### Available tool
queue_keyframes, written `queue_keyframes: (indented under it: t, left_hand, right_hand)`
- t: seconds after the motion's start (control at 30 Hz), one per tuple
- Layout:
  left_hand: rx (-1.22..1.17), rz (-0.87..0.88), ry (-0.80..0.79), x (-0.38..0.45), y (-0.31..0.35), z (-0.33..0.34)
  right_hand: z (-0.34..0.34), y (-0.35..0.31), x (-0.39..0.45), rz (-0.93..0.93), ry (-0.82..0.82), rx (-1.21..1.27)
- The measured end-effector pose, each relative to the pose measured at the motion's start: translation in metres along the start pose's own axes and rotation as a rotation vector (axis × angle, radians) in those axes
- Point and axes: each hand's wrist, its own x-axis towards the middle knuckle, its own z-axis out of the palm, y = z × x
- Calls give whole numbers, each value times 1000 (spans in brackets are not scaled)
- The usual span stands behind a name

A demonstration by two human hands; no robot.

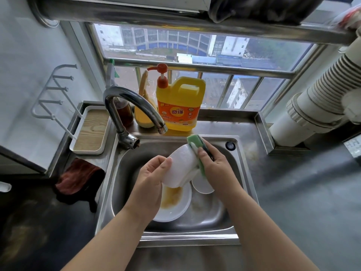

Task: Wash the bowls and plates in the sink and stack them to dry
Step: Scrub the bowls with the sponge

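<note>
- The left hand (150, 180) grips a white bowl (180, 167) by its rim, thumb on the outside, holding it tilted above the sink (218, 218), probably so that its outer wall faces the other hand.
- The right hand (213, 165) is closed around a green sponge (195, 145), pressing it flat against the bowl's far side; this looks like the scrubbing step.
- Holding the bowl over the basin likely lets suds and drips fall inside rather than on the counter (293, 182).
- Below the hands, a white plate (175, 208) lies in the sink bottom with yellow-brown food residue pooled in it, still unwashed.
- A second white dish (201, 185) sits just beside it toward the sink's right side, partly hidden by the right hand.
- The tap (134, 106) arches over the sink's back left corner; no water shows running.
- A yellow soap jug (179, 104) with a pump stands at the counter's back edge.
- A tray (91, 130) with a wooden floor sits at the sink's left, holding no dishes; nothing appears stacked to dry yet.
</note>
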Motion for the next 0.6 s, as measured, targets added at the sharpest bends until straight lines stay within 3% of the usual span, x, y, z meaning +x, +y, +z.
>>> queue_keyframes:
  t: [0.2,0.37,0.5,0.6]
  left_hand:
    - [-284,-69,-76,8,0,-7]
    - [-355,-163,-224,3,1,-11]
    - [-293,-210,-332,0,3,-15]
    - [-158,-254,-402,1,13,-23]
  right_hand:
    - [-5,10,-6,259,-5,527]
    - [-15,11,-12,143,-152,784]
    - [-19,9,-13,112,-150,846]
    - [-24,9,-9,59,-118,736]
